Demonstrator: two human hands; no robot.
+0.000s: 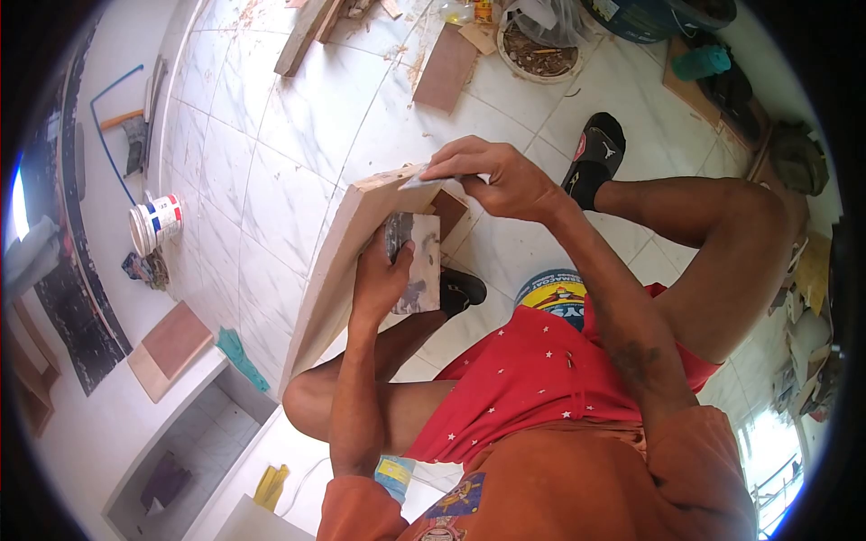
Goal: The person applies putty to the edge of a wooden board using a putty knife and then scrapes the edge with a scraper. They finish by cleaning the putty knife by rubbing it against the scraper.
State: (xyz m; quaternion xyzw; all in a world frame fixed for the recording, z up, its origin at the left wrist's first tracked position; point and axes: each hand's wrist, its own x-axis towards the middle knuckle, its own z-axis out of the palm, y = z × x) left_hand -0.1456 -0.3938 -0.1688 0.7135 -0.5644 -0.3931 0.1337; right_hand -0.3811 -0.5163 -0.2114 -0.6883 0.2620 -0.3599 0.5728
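left hand (383, 275): grip clasping smeared board (422, 257) | right hand (498, 177): bent leftward, grip pinching blade (419, 179)

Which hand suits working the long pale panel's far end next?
Probably the right hand: its thin grey blade is at that end of the panel, while the left hand holds a grey-smeared rectangular board.

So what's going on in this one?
A person's left hand grips a pale rectangular board smeared with dark grey. The right hand holds a thin, flat grey tool at the upper end of a long off-white panel standing slanted by the left knee; actual contact is hard to tell. A blue-and-yellow bucket shows just beyond the red star-print shorts.
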